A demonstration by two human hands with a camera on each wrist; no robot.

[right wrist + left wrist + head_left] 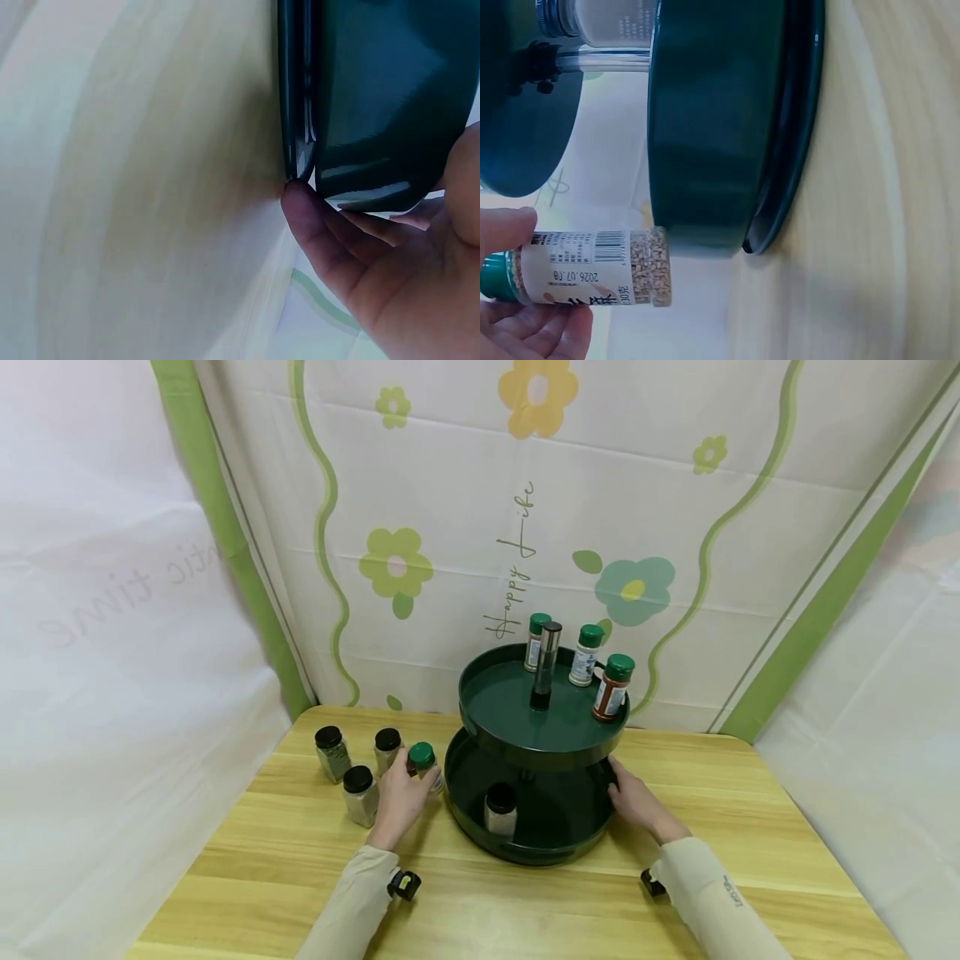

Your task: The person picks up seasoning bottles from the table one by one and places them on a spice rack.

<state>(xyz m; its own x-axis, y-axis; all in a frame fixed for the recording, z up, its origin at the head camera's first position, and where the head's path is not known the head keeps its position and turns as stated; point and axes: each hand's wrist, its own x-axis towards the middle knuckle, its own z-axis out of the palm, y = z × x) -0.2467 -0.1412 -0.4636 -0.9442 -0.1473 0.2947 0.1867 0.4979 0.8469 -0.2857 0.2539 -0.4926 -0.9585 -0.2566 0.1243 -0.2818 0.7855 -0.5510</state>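
My left hand [401, 797] pinches a spice jar [592, 266] by its green-capped end, thumb on one side and fingers on the other. Pale grains show through its clear base, which is off the table in the left wrist view. The jar is just left of a dark green two-tier turntable [543, 852]. At the turntable's right side my right hand [637, 797] holds the lower tier, with one fingertip against the base edge [298, 169]. A black-capped jar [500, 814] stands in the lower tier, near its front.
Three black-capped jars [360, 797] stand on the wooden table [480, 910] left of the turntable. On the upper tier are three green-capped bottles [583, 664], around a clear central post [547, 664]. A patterned curtain [450, 485] hangs behind the table.
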